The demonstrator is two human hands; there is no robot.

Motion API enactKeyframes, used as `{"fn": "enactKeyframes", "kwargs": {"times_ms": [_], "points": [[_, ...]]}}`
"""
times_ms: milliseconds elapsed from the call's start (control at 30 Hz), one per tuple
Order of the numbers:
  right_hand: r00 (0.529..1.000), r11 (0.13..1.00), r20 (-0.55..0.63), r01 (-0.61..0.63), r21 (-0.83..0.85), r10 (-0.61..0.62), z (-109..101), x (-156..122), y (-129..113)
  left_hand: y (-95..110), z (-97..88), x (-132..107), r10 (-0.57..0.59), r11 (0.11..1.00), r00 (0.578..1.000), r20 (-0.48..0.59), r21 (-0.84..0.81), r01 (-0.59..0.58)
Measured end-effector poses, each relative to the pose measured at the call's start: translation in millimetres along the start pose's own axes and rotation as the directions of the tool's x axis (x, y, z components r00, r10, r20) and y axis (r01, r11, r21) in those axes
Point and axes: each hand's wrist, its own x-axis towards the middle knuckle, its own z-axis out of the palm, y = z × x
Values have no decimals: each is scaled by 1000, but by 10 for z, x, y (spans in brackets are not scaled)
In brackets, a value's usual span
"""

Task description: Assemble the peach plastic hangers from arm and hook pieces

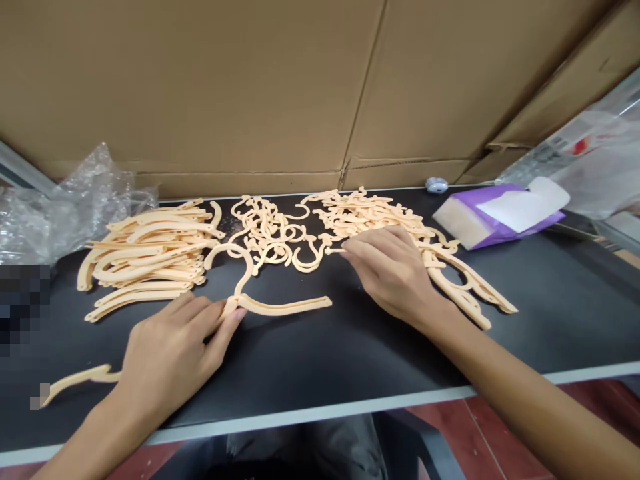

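The left hand [167,357] pinches the middle joint of a half-built hanger [270,303], which lies flat near the front edge of the black table [350,353], with bare room around it. The right hand [393,273] closes its fingertips on a small peach piece [334,251] beside the far pile of parts [370,217]. A cardboard wall [250,87] closes the back. One arm piece [75,380] is partly hidden under the left wrist.
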Motion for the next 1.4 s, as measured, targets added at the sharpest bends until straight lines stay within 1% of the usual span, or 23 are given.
{"fn": "enactKeyframes", "kwargs": {"times_ms": [33,67,233,400,467,533,600,633,700,767,833,867,933,1000,1033,1100,1200,1300,1367,1400], "points": [[1000,1000,12,-11,-6,11,7,-4,3,-2,-1,-8,20,1000,999,-27,17,-20],[999,1000,25,-23,-16,24,12,-6,2,-8,1,-18,29,999,999,-32,22,-29],[994,996,88,-66,-62,71,14,-2,-27,-100,42,-69,25,998,999,24,-56,-23],[990,996,111,-87,-33,90,-2,-19,-48,-208,66,-91,63,995,998,31,-78,-61],[989,995,110,-96,-13,97,0,-32,-51,-231,63,-102,48,996,999,25,-72,-46],[987,993,116,-115,13,113,7,-42,-52,-233,46,-109,11,998,1000,-4,-56,-12],[981,988,133,-148,39,142,13,-47,-55,-201,11,-92,-8,998,998,-64,-57,4],[976,985,148,-166,50,157,15,-48,-58,-168,-11,-68,2,997,996,-92,-75,-9],[964,976,187,-205,73,188,17,-49,-69,-59,-55,15,56,987,991,-119,-142,-73],[949,965,235,-241,105,211,16,-51,-81,96,-80,139,127,963,988,-83,-229,-143],[934,954,285,-263,145,214,13,-55,-92,267,-74,280,192,942,981,-8,-280,-187],[930,950,303,-267,165,208,12,-56,-97,347,-61,347,214,939,975,55,-286,-190],[928,944,318,-266,195,195,9,-59,-102,474,-25,458,272,928,948,167,-307,-212],[931,940,312,-265,215,191,5,-59,-103,549,8,521,305,916,923,234,-338,-217],[931,937,312,-265,226,188,2,-58,-104,570,19,533,312,911,918,245,-353,-215],[930,930,324,-261,259,171,-10,-53,-110,590,31,525,311,908,925,217,-355,-222],[930,910,340,-252,328,135,-42,-39,-135,596,37,476,326,914,942,75,-278,-295],[927,889,351,-267,373,131,-85,-17,-176,596,49,455,358,911,931,-66,-195,-364],[909,875,394,-297,382,136,-109,-3,-198,592,60,472,370,907,922,-115,-171,-385],[895,871,423,-314,378,139,-119,2,-206,589,64,486,372,906,920,-123,-165,-389]]}}
